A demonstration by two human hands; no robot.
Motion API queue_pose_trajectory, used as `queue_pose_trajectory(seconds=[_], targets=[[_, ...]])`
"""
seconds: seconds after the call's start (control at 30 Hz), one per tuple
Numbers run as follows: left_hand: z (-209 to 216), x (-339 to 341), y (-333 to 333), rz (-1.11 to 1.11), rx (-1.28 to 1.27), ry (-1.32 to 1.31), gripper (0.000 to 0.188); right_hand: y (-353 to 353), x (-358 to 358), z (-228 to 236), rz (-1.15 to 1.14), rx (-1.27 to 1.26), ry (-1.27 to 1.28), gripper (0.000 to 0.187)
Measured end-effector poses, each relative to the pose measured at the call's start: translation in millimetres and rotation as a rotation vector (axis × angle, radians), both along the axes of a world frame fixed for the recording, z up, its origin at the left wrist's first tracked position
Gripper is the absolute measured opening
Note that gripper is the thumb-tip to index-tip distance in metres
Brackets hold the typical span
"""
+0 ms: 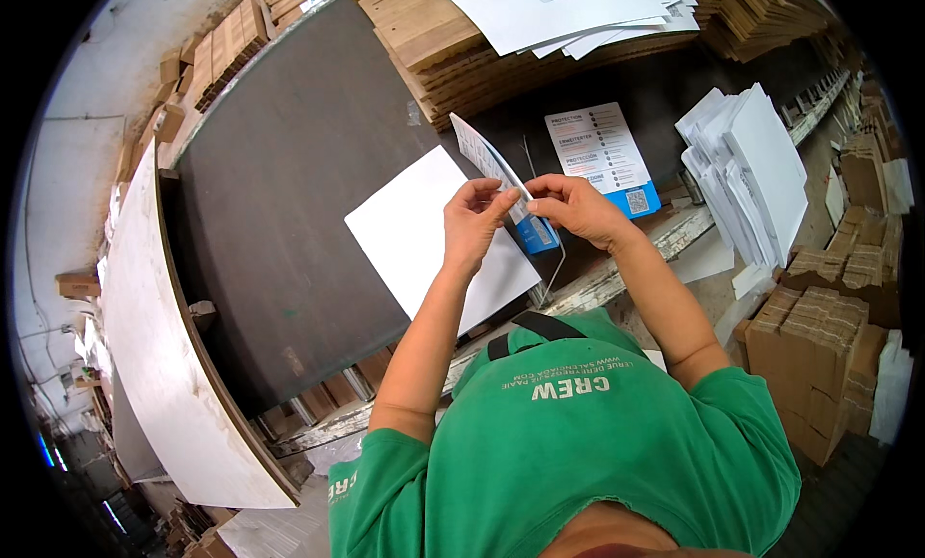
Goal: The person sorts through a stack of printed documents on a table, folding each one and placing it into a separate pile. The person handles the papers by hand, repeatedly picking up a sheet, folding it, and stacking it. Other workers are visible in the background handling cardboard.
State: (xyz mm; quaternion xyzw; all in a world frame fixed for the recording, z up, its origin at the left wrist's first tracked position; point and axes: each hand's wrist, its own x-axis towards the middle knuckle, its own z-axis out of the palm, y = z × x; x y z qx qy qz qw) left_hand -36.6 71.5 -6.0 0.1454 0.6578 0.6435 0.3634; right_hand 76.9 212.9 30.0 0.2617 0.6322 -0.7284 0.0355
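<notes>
Above the dark work surface I hold a thin printed card [495,163], white with a blue lower end, tilted nearly edge-on. My left hand [469,225] is closed on its left side, thumb and fingertips pinching it. On the opposite side my right hand [583,211] grips the card between thumb and forefinger. Under the card and my left wrist lies a blank white sheet [400,221]. A second printed card [599,148], white with a blue end, rests flat just beyond my right hand. A thin cord or wire [557,274] hangs below the held card.
Flat brown cardboard stacks [424,28] lie at the far side, with loose white sheets [540,18] on top. At the right stands a bundle of white sheets [756,163]. Bundled cardboard [805,356] is piled lower right. A curved pale board [159,336] borders the dark surface [279,172] on the left.
</notes>
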Motion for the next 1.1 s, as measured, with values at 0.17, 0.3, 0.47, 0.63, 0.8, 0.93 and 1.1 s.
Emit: queue_pose_trajectory(seconds=[0.17,0.3,0.47,0.63,0.8,0.93,1.1], targets=[[2,0,-1,0.003,-0.003,0.010,0.037,1,1,-3,-0.013,0.000,0.012,0.030],[0,-1,-1,0.001,-0.001,0.018,0.036,2,0,-3,-0.021,0.000,0.004,0.029],[4,-1,-3,0.024,0.032,0.007,0.048,4,0,0,-0.006,0.014,-0.006,0.026],[4,-4,-5,0.073,0.108,-0.140,0.066,1,-1,4,0.012,0.072,-0.011,0.027],[6,-32,-4,0.202,0.171,-0.184,0.077,-1,-3,3,0.032,0.074,0.008,0.029],[9,-55,-3,0.195,0.222,-0.140,0.067,-1,-4,5,0.043,0.105,-0.004,0.029],[2,-77,-1,0.155,0.227,-0.241,0.042,1,-5,1,0.054,0.080,-0.002,0.030]])
